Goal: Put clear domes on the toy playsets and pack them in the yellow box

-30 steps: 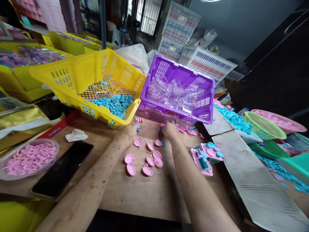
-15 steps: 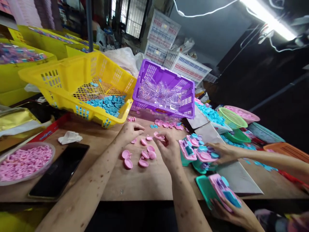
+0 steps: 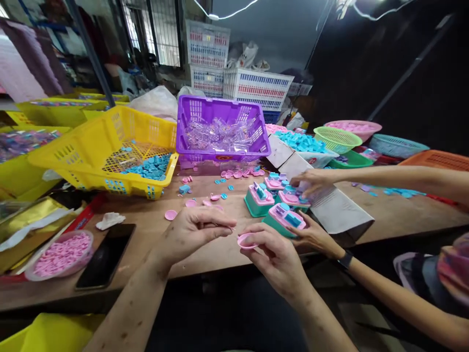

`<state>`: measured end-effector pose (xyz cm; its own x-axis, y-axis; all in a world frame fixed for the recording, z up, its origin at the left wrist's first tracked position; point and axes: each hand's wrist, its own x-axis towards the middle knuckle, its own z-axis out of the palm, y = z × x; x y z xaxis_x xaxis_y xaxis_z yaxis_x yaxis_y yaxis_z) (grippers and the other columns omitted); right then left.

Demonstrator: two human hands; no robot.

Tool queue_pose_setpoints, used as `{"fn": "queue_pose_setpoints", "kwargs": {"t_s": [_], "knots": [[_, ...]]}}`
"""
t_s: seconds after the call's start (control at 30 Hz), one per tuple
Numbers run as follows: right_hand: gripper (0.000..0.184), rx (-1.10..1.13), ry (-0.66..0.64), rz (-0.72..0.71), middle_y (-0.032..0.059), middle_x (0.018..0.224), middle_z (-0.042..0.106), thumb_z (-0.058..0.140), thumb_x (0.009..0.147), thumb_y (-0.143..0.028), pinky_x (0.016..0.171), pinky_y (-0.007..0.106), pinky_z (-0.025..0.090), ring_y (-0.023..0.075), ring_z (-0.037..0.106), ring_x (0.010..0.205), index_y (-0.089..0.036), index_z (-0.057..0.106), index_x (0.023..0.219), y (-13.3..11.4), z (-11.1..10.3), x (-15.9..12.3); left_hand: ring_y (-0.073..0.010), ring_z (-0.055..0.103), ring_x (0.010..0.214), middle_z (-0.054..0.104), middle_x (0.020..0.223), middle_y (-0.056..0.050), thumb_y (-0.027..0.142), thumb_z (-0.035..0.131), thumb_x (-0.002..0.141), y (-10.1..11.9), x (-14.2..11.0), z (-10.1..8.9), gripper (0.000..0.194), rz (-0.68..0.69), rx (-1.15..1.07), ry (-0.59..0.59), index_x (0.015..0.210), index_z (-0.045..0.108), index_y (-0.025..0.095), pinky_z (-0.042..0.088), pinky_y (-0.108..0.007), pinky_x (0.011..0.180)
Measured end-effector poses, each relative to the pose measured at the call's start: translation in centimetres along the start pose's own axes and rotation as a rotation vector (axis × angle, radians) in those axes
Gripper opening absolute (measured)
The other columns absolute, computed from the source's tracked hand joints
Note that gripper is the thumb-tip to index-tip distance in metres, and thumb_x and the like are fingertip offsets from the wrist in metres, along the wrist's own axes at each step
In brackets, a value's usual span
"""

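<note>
My left hand (image 3: 194, 232) is closed in a pinch in front of me; a thin edge shows between thumb and fingers, but the piece itself is mostly hidden. Close beside it, my right hand (image 3: 276, 256) holds a small round pink plastic dish (image 3: 246, 241) between thumb and fingers. Behind my hands lie loose pink dishes (image 3: 170, 215) of the same kind on the wooden table (image 3: 194, 259). A small blue piece (image 3: 184, 188) rests farther back.
A co-worker's hands (image 3: 315, 234) handle green-and-pink toy boxes (image 3: 256, 200) at my right. A yellow basket (image 3: 142, 127) and a purple basket (image 3: 223, 155) stand at the back. Left lie a phone (image 3: 106, 256) and a tub of pink pieces (image 3: 62, 254).
Both my hands have come nearer to me and together, with the pink dish in the right. The co-worker's lower hand has moved a toy box up beside the others. The view has turned.
</note>
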<state>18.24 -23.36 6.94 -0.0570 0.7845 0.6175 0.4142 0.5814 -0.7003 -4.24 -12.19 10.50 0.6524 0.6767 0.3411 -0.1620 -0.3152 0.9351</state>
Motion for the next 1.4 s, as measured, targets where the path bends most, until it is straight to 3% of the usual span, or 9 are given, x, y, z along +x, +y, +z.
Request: {"fn": "queue_pose_setpoints", "kwargs": {"t_s": [0.2, 0.37, 0.53, 0.8, 0.93, 1.13, 1.4], "knots": [[0.014, 0.040, -0.103, -0.147, 0.0068, 0.113, 0.078, 0.075, 0.108, -0.020, 0.091, 0.035, 0.068, 0.0232, 0.080, 0.104, -0.031, 0.077, 0.118, -1.2, -0.7, -0.6, -0.0223, 0.086, 0.089, 0.089, 0.101, -0.008, 0.031, 0.089, 0.095, 2.1, -2.9, 2.5, 0.021, -0.039, 0.032, 0.075, 0.113, 0.091, 0.021, 0.073, -0.029, 0.083], [0.016, 0.105, -0.129, -0.211, 0.0064, 0.118, 0.076, 0.071, 0.111, -0.018, 0.095, 0.034, 0.067, 0.0213, 0.079, 0.109, -0.030, 0.074, 0.122, -1.7, -1.1, -0.9, -0.0213, 0.086, 0.086, 0.088, 0.094, -0.006, 0.028, 0.090, 0.094, 3.8, -3.7, 4.0, 0.012, -0.079, 0.125, 0.094, 0.103, 0.091, 0.020, 0.073, -0.027, 0.082], [0.013, 0.132, -0.170, -0.230, 0.0061, 0.118, 0.076, 0.071, 0.112, -0.020, 0.092, 0.032, 0.066, 0.0206, 0.079, 0.106, -0.030, 0.074, 0.120, -1.9, -1.4, -0.6, -0.0217, 0.086, 0.081, 0.088, 0.094, -0.006, 0.030, 0.090, 0.093, 4.6, -4.6, 4.1, 0.014, -0.120, 0.183, 0.148, 0.104, 0.091, 0.020, 0.073, -0.027, 0.078], [0.014, 0.226, -0.297, -0.259, 0.0049, 0.116, 0.077, 0.072, 0.111, -0.016, 0.091, 0.025, 0.064, 0.0167, 0.079, 0.103, -0.028, 0.074, 0.118, -1.4, -0.1, -0.3, -0.0182, 0.082, 0.082, 0.088, 0.093, -0.003, 0.020, 0.081, 0.098, 6.3, -6.1, 3.2, 0.013, -0.038, 0.518, 0.050, 0.104, 0.091, 0.025, 0.066, -0.024, 0.079], [0.014, 0.243, -0.319, -0.271, 0.0054, 0.116, 0.078, 0.072, 0.111, -0.016, 0.093, 0.026, 0.065, 0.0177, 0.079, 0.106, -0.028, 0.073, 0.119, -1.0, 0.3, -0.1, -0.0171, 0.082, 0.082, 0.087, 0.092, -0.002, 0.019, 0.081, 0.098, 6.1, -6.6, 3.4, 0.013, -0.078, 0.501, 0.099, 0.104, 0.091, 0.025, 0.064, -0.022, 0.077], [0.011, 0.207, -0.235, -0.266, 0.0068, 0.117, 0.082, 0.074, 0.110, -0.019, 0.095, 0.031, 0.067, 0.0206, 0.081, 0.108, -0.028, 0.075, 0.117, -0.5, -0.1, -0.2, -0.0201, 0.083, 0.083, 0.086, 0.094, -0.005, 0.029, 0.084, 0.098, 4.7, -7.3, 5.0, 0.010, -0.133, 0.366, 0.277, 0.103, 0.090, 0.022, 0.069, -0.026, 0.078], [0.004, 0.261, -0.223, -0.218, 0.0057, 0.110, 0.082, 0.077, 0.110, -0.024, 0.091, 0.027, 0.065, 0.0181, 0.081, 0.102, -0.026, 0.077, 0.114, 0.5, 0.2, -0.8, -0.0195, 0.082, 0.079, 0.085, 0.089, -0.006, 0.037, 0.088, 0.098, 2.8, -6.9, 5.5, 0.017, -0.124, 0.239, 0.232, 0.096, 0.088, 0.019, 0.067, -0.024, 0.073]]}}
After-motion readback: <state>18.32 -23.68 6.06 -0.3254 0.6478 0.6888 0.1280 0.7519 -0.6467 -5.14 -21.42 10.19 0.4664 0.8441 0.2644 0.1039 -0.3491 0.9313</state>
